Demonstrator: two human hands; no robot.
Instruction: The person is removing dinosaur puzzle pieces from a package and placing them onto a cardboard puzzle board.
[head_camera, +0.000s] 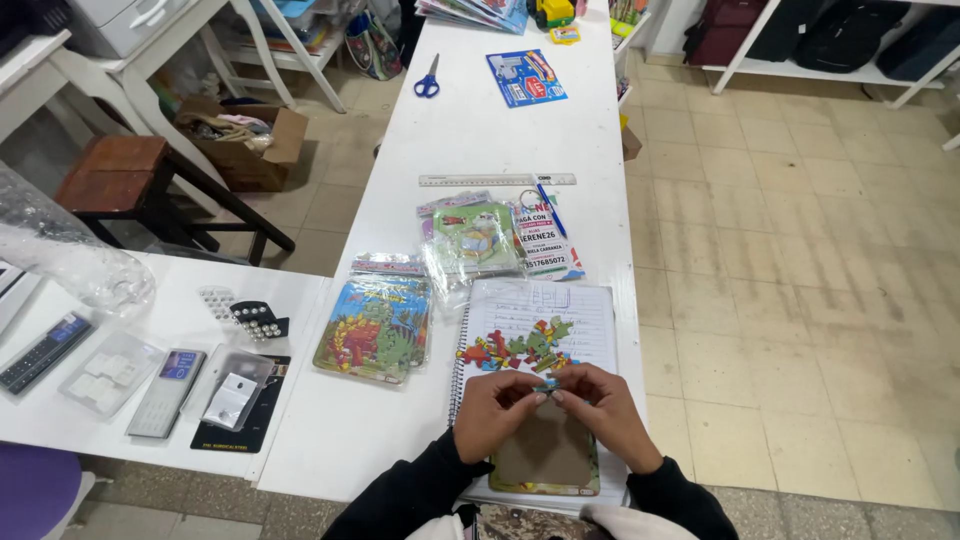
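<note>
A long white table (500, 130) is seen running away from the viewer, and near its close end a spiral notebook (575, 310) lies open with a brown puzzle tray (545, 460) resting on its lower part. To the left, a bagged dinosaur puzzle (375, 325) lies flat, and beyond it a second bagged puzzle (472, 238), a clear ruler (497, 180) and blue scissors (427, 80) are laid out, well apart from the work.

On the notebook page a cluster of loose puzzle pieces (520, 345) is spread just above the hands. The tray appears bare, so the fitting looks to be at its very start.

A single small puzzle piece (547, 388) is pinched between both hands, just above the tray's top edge. The left hand (495, 410) is curled, its fingertips closed on the piece; the right hand (600, 405) is likewise closed on it from the other side.

The step in hand is judged to be turning and reading one piece. Next, a matching spot along the tray's border would be called for, with the piece lowered flat.
</note>
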